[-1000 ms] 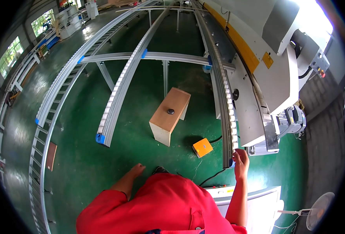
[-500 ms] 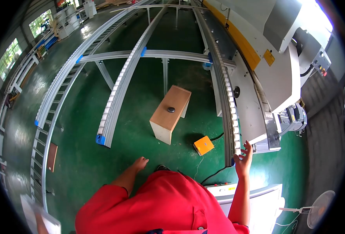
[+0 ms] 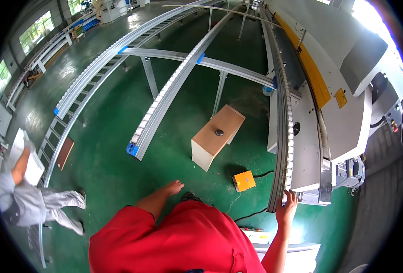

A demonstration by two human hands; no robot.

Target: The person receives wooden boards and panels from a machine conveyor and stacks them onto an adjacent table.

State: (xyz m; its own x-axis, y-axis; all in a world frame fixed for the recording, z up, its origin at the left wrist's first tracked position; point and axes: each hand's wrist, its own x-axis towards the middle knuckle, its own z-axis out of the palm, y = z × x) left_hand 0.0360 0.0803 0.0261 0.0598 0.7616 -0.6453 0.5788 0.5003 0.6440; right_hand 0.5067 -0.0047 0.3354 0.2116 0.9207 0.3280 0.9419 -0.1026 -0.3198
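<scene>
My right hand (image 3: 286, 207) is at the near end of the right roller rail (image 3: 281, 177), fingers bent and apart over its last white rollers. It seems to touch the rail end, and I see nothing held in it. My left hand (image 3: 174, 187) hangs in front of my red shirt, above the green floor, with its fingers curled in and nothing visible in them. Ahead of it stands a small wooden stool (image 3: 222, 125) with a round black object (image 3: 219, 133) on its brown top. An orange foot-pedal box (image 3: 244, 181) lies on the floor between stool and rail, a dark cable attached.
A middle roller rail (image 3: 158, 107) and a curved left conveyor (image 3: 92, 68) run away from me, joined by a crossbar (image 3: 238, 73). A large white machine (image 3: 347, 109) flanks the right rail. Someone in grey (image 3: 28, 200) carries a white panel (image 3: 21, 154) at left.
The view has swung left. My right hand has moved onto the rail's end. The person in grey with the white panel has come further into view at left.
</scene>
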